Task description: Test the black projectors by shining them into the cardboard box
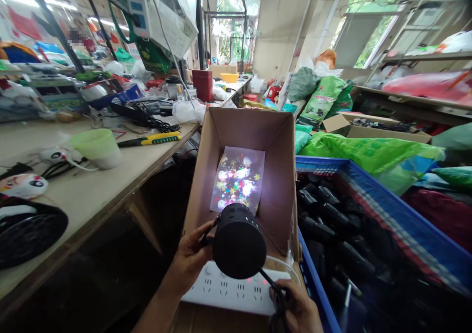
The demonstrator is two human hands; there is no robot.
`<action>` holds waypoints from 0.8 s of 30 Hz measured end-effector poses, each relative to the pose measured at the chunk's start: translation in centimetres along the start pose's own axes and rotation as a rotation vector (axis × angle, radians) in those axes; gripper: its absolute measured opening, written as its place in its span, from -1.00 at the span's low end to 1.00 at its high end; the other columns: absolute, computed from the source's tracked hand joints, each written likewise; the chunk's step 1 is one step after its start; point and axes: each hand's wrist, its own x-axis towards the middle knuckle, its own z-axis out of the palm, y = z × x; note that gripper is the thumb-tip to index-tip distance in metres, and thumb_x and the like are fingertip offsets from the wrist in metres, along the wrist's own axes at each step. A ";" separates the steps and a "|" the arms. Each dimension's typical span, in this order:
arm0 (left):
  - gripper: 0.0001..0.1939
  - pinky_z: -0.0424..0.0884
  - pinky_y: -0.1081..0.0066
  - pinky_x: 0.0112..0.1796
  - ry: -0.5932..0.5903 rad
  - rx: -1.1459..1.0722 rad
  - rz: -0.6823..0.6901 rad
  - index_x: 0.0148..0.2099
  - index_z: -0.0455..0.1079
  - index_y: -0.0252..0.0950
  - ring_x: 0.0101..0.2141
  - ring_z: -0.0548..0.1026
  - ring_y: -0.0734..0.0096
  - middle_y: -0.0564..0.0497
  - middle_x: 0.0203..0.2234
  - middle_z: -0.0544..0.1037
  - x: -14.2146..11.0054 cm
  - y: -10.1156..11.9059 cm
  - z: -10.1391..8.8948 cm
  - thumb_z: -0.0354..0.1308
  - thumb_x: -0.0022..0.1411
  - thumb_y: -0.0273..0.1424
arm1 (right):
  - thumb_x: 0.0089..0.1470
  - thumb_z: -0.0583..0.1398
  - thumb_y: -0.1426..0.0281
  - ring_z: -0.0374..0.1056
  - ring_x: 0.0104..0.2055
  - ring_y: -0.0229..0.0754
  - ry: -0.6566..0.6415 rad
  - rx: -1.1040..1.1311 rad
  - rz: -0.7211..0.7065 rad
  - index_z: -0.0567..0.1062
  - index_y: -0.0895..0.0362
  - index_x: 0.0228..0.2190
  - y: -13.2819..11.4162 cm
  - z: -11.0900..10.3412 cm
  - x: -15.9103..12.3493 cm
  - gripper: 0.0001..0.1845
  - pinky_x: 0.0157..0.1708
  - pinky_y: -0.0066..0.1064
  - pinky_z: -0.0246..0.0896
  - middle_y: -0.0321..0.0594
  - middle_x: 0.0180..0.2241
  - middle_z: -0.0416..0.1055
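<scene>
My left hand (190, 259) grips a black cylindrical projector lamp (239, 240) from the side, its lens aimed into an open cardboard box (217, 175). The lamp throws a coloured pattern of stars and dots (238, 179) onto the box's inner floor. My right hand (297, 307) is closed on a thin black cord (279, 293) running from the lamp. Beneath the lamp and both hands lies a white power strip (230, 291), with a pale cable (283, 263) curving from it. The lamp's front face is hidden from me.
To the right, a blue crate (324, 165) holds several black lamps. On the left, a long workbench (79, 200) carries a green cup, yellow-handled pliers, cables and masks. Green bags and another cardboard box (383, 131) sit beyond the crate.
</scene>
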 end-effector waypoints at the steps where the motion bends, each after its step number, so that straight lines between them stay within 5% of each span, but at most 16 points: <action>1: -0.60 0.46 0.44 -0.32 0.002 0.007 -0.004 -0.14 0.54 -0.07 -0.40 0.52 0.42 0.06 -0.43 0.59 -0.1 0.0 0.0 0.42 -0.12 -0.34 | -0.07 0.21 0.40 0.50 -0.34 -0.06 -0.001 0.005 0.009 0.55 0.09 -0.38 -0.1 0.1 0.0 -0.86 -0.35 -0.39 0.42 -0.16 -0.39 0.57; 24: -0.61 0.41 0.48 -0.18 -0.124 0.107 0.034 -0.06 0.50 -0.09 -0.21 0.52 0.38 0.03 -0.24 0.61 -0.8 0.3 0.6 0.36 0.01 -0.40 | -0.12 0.23 0.14 0.51 -0.38 0.02 0.123 0.052 0.028 0.58 0.05 -0.50 -0.6 0.0 0.7 -0.75 -0.41 -0.32 0.43 -0.13 -0.46 0.57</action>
